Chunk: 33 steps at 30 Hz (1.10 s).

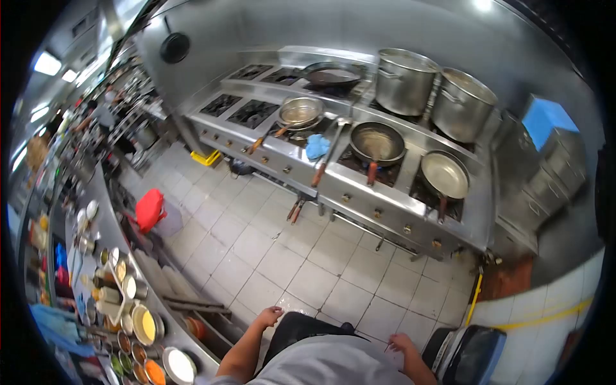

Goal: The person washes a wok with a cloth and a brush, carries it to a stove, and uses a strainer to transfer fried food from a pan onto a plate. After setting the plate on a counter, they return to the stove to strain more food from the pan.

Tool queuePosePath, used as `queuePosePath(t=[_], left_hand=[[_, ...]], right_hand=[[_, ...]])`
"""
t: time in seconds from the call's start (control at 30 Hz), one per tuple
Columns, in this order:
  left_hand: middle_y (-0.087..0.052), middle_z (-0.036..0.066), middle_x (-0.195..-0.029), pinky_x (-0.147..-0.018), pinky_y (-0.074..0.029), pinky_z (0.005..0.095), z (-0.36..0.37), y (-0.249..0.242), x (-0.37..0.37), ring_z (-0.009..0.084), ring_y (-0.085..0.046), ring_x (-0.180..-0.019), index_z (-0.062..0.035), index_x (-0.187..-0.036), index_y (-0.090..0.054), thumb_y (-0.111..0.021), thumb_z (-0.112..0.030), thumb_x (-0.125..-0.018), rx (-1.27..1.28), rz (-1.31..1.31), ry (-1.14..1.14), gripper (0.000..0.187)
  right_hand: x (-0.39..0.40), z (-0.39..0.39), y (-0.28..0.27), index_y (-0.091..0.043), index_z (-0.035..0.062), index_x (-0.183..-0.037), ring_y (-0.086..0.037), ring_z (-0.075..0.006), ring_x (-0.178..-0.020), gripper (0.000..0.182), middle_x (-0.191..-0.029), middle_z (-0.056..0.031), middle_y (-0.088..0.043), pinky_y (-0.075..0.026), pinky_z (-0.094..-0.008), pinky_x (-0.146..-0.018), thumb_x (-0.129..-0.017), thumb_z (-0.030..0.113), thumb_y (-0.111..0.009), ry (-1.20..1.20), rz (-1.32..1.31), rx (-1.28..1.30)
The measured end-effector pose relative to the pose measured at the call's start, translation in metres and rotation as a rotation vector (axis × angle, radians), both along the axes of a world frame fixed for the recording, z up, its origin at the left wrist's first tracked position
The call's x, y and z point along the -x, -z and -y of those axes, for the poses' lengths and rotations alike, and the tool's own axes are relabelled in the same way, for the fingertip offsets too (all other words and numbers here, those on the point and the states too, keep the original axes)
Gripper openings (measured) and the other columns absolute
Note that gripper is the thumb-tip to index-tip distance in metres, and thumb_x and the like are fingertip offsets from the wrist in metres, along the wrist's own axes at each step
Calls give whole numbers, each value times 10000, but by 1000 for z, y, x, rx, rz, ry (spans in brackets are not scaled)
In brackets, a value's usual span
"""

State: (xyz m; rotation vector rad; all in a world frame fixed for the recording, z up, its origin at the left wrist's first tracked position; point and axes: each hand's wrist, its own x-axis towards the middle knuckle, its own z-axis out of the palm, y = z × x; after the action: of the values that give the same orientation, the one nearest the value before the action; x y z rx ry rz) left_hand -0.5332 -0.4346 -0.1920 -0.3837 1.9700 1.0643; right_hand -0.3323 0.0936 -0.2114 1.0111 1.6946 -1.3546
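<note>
My left hand [270,316] hangs beside my dark trousers, its fingers loosely bent and nothing visible in them. On the other side, my right hand [402,344] is low by my grey shirt [333,362]; its fingers are slightly curled and apart, with no held thing to be made out. Neither hand touches the cookware. Across the floor, a dark frying pan [377,142] sits on a burner of the steel stove [359,196]. A lighter pan [445,174] stands to its right. Further left are a strainer-like pan [301,111] and a blue cloth [317,146].
Two tall stockpots [404,82] and a wide wok [332,74] stand at the stove's back. A counter [131,237] with several food containers runs along my left. A red-topped bin [149,210] is on the tiled floor [282,256]. A black bin [478,356] stands near my right hand.
</note>
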Motion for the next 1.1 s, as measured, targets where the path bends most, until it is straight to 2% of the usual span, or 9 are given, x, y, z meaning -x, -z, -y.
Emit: queuePosePath(t=[0.1,0.3,0.37,0.43,0.5,0.67,0.83,0.9,1.1], left_hand=[[-625,95,-1077,-791,-490,336,4,7,-16,215,-602,-921,-67,-1196,-555,-588,-425,-846,28,-254,48,501],[-619,169,-1103,-888,-446,342,21,50,-51,252,-584,-1024,-40,-1170,-575,-576,-447,-850,41,-161,-15,518],[-608,164,-1128,-914,-432,331,33,55,-36,256,-566,-1057,-48,-1182,-569,-563,-447,-856,-126,19,-388,515],[-614,141,-1117,-922,-429,326,58,61,-12,263,-562,-1056,-59,-1182,-572,-564,-428,-857,-151,37,-414,491],[-629,118,-1076,-912,-431,324,92,96,15,260,-568,-1035,-72,-1166,-585,-567,-405,-854,-53,-197,-41,456],[-629,73,-858,-487,-468,312,156,60,93,170,-570,-640,-66,-1136,-596,-601,-389,-821,-78,68,-489,451],[-608,76,-817,-479,-455,318,236,31,158,173,-546,-609,-41,-1131,-578,-613,-354,-823,4,6,-488,441],[-605,76,-851,-480,-452,328,254,19,186,187,-548,-623,-50,-1156,-557,-602,-333,-837,-1,11,-666,429],[-604,87,-935,-548,-471,379,271,29,220,233,-567,-695,-97,-1157,-528,-590,-332,-852,-135,29,-764,390]], right_hand=[[80,-40,0,-595,64,-950,-588,-162,-607,183,-837,-50,-626,-458,-288,-478,-865,215,-535,-26,-17,-83],[234,-19,-24,-527,79,-1100,-599,-180,-655,239,-860,-68,-614,-485,-285,-523,-904,213,-491,-20,-245,-117],[276,17,-21,-533,81,-1101,-601,-180,-664,244,-868,-67,-617,-488,-289,-529,-898,210,-497,-77,-235,-100],[305,62,-12,-547,85,-1107,-606,-174,-675,265,-889,-61,-624,-493,-296,-540,-881,221,-521,-172,-177,-66],[331,111,-12,-569,84,-1090,-600,-165,-649,280,-872,-50,-630,-479,-290,-521,-856,238,-548,-341,-110,-58],[413,233,-19,-563,88,-1159,-591,-134,-643,378,-853,-40,-639,-473,-272,-547,-842,293,-589,-849,-137,33],[499,302,-52,-538,80,-1192,-581,-119,-640,396,-894,-37,-627,-471,-262,-527,-848,272,-572,-629,-252,96],[528,313,-60,-524,72,-1205,-581,-120,-638,405,-891,-40,-629,-475,-263,-523,-848,258,-568,-692,-280,37],[587,309,-20,-527,111,-1166,-604,-141,-680,377,-902,-37,-629,-485,-303,-536,-846,302,-587,-686,-133,-70]])
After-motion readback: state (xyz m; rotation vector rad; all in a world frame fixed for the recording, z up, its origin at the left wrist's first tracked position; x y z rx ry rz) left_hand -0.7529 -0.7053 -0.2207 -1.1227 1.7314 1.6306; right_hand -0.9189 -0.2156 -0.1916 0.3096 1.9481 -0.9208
